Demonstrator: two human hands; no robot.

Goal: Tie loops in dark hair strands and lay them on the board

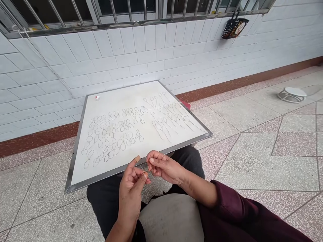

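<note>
My left hand and my right hand meet just off the near edge of a white board with a metal rim. Each is pinched closed on a very thin wire or thread, which hardly shows between the fingertips. Rows of figure-eight loops of thin dark wire or thread lie on the board's left and middle. Farther right are several single loops with long loose tails.
A small white and red object sits in the board's far left corner. Behind stands a white tiled wall with a barred window and a hanging dark patterned bag. A low white stool is on the floor at right.
</note>
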